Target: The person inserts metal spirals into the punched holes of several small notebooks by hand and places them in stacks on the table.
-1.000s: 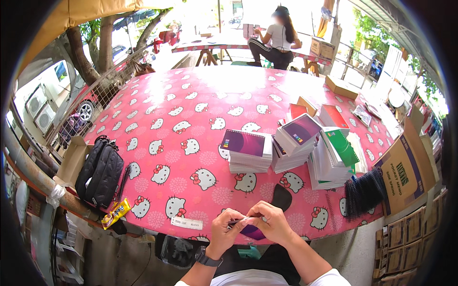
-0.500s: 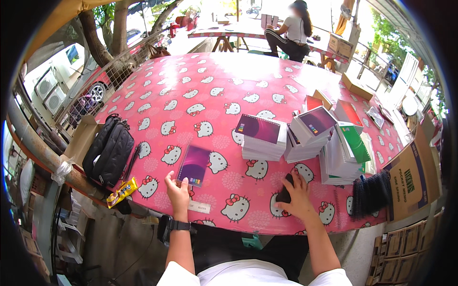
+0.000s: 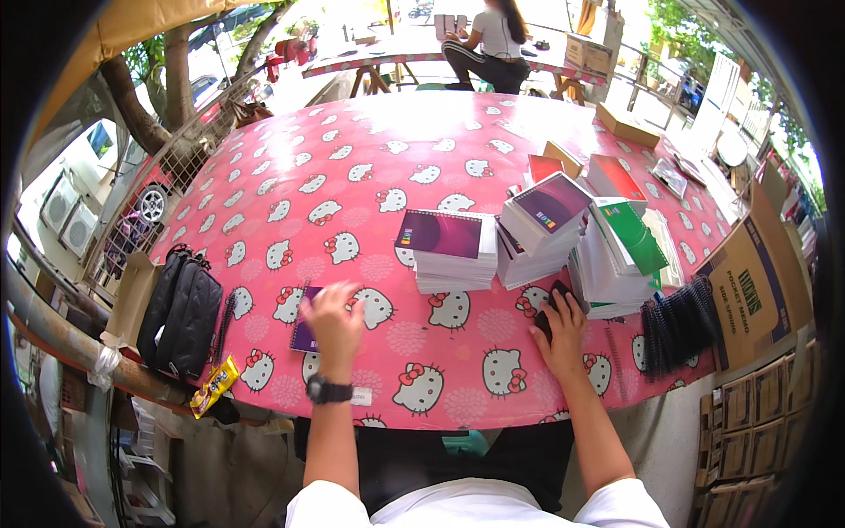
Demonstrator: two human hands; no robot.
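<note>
A purple spiral notebook [image 3: 302, 335] lies on the pink table at the left, partly covered by my left hand [image 3: 334, 324]. Motion smears the fingers of that hand, so their grip is unclear. To the right, my right hand [image 3: 563, 337] has its fingers wrapped over a small black object [image 3: 558, 297], whose exact kind I cannot make out. It rests on the table just left of a stack of green-covered notebooks [image 3: 635, 238]. Farther in stand two stacks with purple covers, a left one [image 3: 440, 233] and a middle one [image 3: 552, 202].
A black bag [image 3: 183, 308] and a yellow snack packet [image 3: 215, 387] sit at the left edge. Black spiral bindings [image 3: 678, 330] lie beside a cardboard box [image 3: 757, 282] at the right. Orange-covered notebooks [image 3: 616, 176] stand behind the stacks. A person [image 3: 493, 44] sits at a far table.
My view has shifted right. The purple notebook has moved left, and my left hand has risen over it. My right hand and the black object have moved right and away, towards the green stack.
</note>
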